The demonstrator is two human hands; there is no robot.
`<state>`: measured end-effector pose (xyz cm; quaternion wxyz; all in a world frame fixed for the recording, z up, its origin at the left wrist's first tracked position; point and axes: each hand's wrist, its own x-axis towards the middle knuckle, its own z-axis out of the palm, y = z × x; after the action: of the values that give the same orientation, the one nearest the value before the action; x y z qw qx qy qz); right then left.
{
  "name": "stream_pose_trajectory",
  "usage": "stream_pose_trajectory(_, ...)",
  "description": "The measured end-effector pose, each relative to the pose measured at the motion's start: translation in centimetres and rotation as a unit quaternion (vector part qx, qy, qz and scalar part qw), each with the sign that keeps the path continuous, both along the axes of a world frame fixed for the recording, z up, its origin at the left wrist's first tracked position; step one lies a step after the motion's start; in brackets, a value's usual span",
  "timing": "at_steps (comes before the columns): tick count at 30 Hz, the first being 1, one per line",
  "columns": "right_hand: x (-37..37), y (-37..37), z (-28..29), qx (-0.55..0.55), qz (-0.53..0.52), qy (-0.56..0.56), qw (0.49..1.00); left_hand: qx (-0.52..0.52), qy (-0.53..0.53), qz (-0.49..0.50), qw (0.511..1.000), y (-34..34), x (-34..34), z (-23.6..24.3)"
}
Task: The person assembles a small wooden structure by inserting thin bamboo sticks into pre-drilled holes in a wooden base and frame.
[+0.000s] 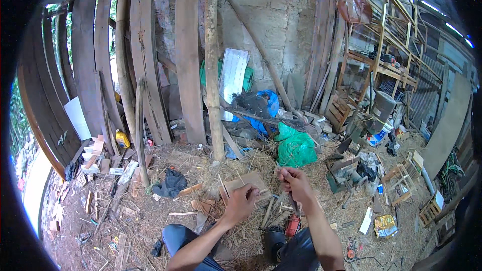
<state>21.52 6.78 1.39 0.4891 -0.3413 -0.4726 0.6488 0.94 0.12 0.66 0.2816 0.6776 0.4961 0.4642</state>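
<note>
My left hand [241, 204] is closed, its fingers curled in front of a flat brown board [256, 179] on the ground. A thin pale stick [222, 184] rises just beside it; whether the fingers grip it, I cannot tell. To the right and slightly higher, my right hand [295, 184] is closed on a slim dark tool [294, 205], which points down below the fist. Its exact kind is not clear. Beneath that hand, a red tool [292, 226] lies between my knees, partly hidden by my forearm.
Wood scraps and straw litter the dirt floor. A green plastic bag [297, 149] lies ahead, near a bamboo post [213, 70]. Black cloth [170, 183] and a yellow bottle [122, 139] are at left. At right are a yellow packet [385, 227] and a small wooden frame [399, 183].
</note>
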Motion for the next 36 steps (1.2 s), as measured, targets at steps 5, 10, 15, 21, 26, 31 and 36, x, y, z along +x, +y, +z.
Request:
stream_pose_trajectory(5, -2.0, -1.0, -0.5, 0.005, 0.012, -0.035, 0.999, 0.080, 0.036, 0.047, 0.995, 0.0, 1.3, 0.2)
stream_pose_trajectory(10, 0.2, 0.1, 1.3, -0.019, -0.039, 0.005, 0.999, 0.109, 0.027, 0.030, 0.993, -0.5, 0.7, -0.2)
stream_pose_trajectory(15, -2.4, -2.3, 0.2, -0.003, 0.056, -0.078, 0.995, 0.109, 0.035, 0.035, 0.993, -0.1, 1.4, 0.8)
stream_pose_trajectory(21, -1.6, -0.9, 1.1, 0.050, -0.075, -0.212, 0.973, 0.075, 0.016, 0.020, 0.997, -0.7, 0.6, 0.7)
stream_pose_trajectory(26, 4.0, 1.9, 0.5, 0.007, -0.112, 0.019, 0.993, 0.048, 0.019, 0.024, 0.998, -1.5, -0.7, 1.0)
stream_pose_trajectory(31, -1.3, -2.9, 1.8, -0.007, -0.055, -0.022, 0.998, 0.041, -0.018, 0.027, 0.999, -0.2, -0.8, 0.7)
stream_pose_trajectory(36, -0.6, -1.7, 1.3, 0.035, -0.010, -0.036, 0.999, 0.017, -0.004, 0.011, 1.000, -1.5, -0.1, 1.1)
